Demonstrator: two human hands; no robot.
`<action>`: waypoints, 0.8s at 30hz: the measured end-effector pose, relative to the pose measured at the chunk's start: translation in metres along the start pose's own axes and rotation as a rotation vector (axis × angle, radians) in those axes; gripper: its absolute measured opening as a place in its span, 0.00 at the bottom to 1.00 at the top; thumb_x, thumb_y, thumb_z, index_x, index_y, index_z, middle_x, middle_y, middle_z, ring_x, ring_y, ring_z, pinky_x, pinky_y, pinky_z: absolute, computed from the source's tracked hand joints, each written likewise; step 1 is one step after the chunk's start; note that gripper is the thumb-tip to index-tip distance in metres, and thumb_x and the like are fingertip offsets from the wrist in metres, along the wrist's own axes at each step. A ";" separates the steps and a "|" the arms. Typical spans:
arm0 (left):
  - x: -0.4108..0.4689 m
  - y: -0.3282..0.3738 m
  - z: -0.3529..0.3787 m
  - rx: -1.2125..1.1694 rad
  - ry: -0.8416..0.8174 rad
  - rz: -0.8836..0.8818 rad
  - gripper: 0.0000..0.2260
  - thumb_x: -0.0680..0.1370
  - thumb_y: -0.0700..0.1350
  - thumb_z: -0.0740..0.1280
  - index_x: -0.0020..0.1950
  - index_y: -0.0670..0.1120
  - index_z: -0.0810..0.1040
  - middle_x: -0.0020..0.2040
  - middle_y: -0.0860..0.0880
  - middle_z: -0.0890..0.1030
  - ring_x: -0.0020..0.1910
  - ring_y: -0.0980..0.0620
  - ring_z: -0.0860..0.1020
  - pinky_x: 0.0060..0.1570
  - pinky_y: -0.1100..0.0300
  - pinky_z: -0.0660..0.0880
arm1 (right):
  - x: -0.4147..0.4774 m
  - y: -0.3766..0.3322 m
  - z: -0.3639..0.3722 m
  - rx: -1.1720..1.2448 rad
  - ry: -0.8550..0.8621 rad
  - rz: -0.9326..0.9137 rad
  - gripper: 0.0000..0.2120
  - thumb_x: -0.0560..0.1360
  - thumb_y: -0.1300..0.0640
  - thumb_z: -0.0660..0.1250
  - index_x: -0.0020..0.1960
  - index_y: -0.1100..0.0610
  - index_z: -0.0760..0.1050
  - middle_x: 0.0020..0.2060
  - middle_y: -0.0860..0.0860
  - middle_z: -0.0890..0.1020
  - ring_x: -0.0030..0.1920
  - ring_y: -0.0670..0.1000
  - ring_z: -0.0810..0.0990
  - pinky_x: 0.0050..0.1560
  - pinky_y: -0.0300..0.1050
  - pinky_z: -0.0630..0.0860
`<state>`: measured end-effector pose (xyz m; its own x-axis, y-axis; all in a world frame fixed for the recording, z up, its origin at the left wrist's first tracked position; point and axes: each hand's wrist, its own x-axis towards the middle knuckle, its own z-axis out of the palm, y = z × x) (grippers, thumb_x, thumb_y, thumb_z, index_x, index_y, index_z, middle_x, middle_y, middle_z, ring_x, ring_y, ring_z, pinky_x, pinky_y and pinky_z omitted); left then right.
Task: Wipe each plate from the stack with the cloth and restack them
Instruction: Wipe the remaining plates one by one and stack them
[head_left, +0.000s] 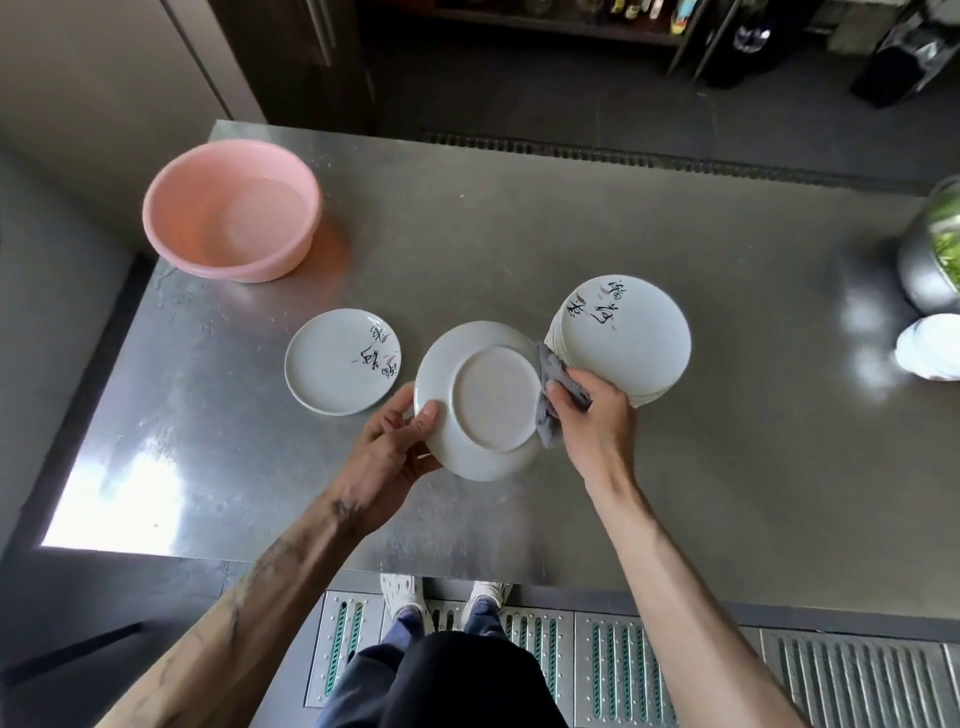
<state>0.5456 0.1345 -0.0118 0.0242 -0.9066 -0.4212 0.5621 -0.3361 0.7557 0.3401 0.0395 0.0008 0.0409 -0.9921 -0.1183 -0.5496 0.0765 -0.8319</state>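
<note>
Head view: your left hand (395, 441) grips the upturned plate (480, 400), right hand (592, 415) pinches the cloth (550, 384); sweep its whole underside evenly.

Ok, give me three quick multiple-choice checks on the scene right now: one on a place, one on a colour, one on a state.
1. Relative to the held plate, the stack stands: A. on its left B. under it C. on its right.
2. The basin is: A. blue B. pink C. green.
3. The held plate is: A. underside up B. patterned face up C. lying flat on the table.

Answers: 1 C, the stack sits by the right hand. 2 B, its wall is plainly pink. 3 A, its unpatterned base faces the camera while the left hand grips its rim and the right hand presses the cloth to it.
</note>
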 end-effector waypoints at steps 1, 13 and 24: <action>0.001 0.001 0.001 0.004 0.003 0.001 0.13 0.82 0.44 0.67 0.67 0.49 0.78 0.59 0.45 0.82 0.54 0.49 0.81 0.52 0.52 0.82 | -0.003 0.000 0.002 -0.003 0.019 -0.006 0.05 0.77 0.62 0.71 0.45 0.53 0.82 0.35 0.46 0.81 0.37 0.40 0.76 0.42 0.34 0.71; 0.011 0.009 0.005 -0.005 -0.005 0.016 0.16 0.81 0.46 0.66 0.69 0.46 0.77 0.62 0.43 0.82 0.56 0.47 0.82 0.55 0.49 0.81 | -0.022 -0.027 0.022 -0.151 -0.275 -0.543 0.19 0.78 0.60 0.70 0.68 0.53 0.79 0.64 0.45 0.77 0.63 0.44 0.77 0.68 0.35 0.70; 0.011 0.014 0.009 -0.016 -0.003 0.011 0.15 0.81 0.46 0.67 0.68 0.50 0.79 0.60 0.46 0.83 0.55 0.49 0.82 0.52 0.52 0.82 | 0.014 -0.033 -0.006 -0.099 -0.207 -0.353 0.18 0.72 0.66 0.75 0.59 0.51 0.84 0.56 0.44 0.82 0.57 0.46 0.80 0.60 0.33 0.72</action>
<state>0.5464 0.1175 -0.0018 0.0281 -0.9109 -0.4116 0.5751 -0.3220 0.7520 0.3540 0.0222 0.0297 0.4030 -0.9138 0.0499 -0.5490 -0.2850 -0.7858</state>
